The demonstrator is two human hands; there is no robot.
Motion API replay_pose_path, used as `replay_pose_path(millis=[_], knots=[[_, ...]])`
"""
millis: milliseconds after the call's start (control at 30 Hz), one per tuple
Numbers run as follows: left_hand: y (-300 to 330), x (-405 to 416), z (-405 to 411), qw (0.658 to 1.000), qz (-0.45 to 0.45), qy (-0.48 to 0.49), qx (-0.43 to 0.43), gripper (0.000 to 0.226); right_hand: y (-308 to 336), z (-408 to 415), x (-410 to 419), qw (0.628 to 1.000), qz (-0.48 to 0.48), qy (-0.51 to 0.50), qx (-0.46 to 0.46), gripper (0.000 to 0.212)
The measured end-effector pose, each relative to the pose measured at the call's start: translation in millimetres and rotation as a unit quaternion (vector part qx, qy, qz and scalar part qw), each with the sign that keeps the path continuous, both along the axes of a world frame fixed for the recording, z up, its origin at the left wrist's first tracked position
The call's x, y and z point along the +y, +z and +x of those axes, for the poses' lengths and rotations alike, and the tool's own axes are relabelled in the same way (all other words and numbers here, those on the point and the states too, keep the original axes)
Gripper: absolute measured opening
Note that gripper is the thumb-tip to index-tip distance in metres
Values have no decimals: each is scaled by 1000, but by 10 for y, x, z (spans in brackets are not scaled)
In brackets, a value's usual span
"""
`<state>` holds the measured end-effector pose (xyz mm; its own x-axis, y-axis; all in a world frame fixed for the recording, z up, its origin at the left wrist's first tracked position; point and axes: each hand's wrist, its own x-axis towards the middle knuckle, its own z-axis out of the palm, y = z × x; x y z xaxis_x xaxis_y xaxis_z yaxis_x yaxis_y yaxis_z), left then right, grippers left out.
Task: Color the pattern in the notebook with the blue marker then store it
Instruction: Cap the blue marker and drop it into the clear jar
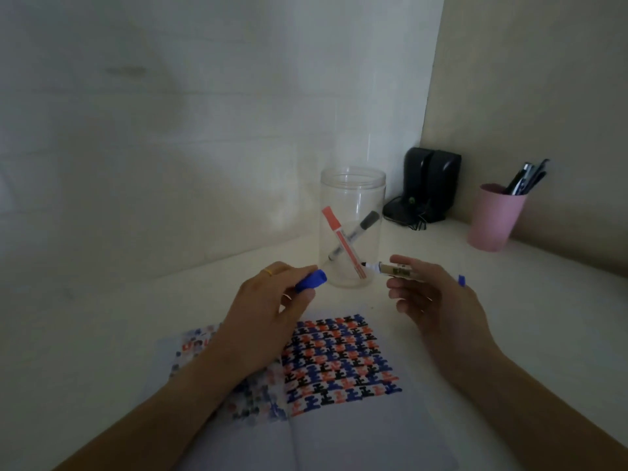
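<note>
An open notebook [356, 433] lies on the desk in front of me, its right page bearing a pattern [339, 362] coloured in blue, red and black. My left hand [268, 311] pinches the blue marker cap [311, 281] above the page. My right hand [431, 294] holds the uncapped blue marker [394, 268], its tip pointing left toward the cap, a short gap between them. The marker's blue tail end sticks out behind my right hand. A clear plastic jar [351, 188] stands just beyond both hands, with a red marker [341, 239] and a black marker [362, 229] crossed inside.
A pink cup [494, 219] holding several pens stands at the right. Black speakers [428, 188] with a cable sit in the back corner. Walls close the desk at the back and right. The notebook's left page shows faded bleed-through colour.
</note>
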<state>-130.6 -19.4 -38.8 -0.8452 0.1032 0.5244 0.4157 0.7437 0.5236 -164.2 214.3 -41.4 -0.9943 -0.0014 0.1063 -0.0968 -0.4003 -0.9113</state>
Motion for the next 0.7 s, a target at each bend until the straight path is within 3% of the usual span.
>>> replay_pose_path(millis=[233,533,700], knots=[[17,13,35,996,83,14,-21,20,-4,34,-32,996,61,43,46,14],[30,27,45,997,73,-2,-17,20,-26,87,-54,984,147,56,78,14],[68,35,69,994,98,-34,-15,22,4,140,-80,977,174,75,95,24]])
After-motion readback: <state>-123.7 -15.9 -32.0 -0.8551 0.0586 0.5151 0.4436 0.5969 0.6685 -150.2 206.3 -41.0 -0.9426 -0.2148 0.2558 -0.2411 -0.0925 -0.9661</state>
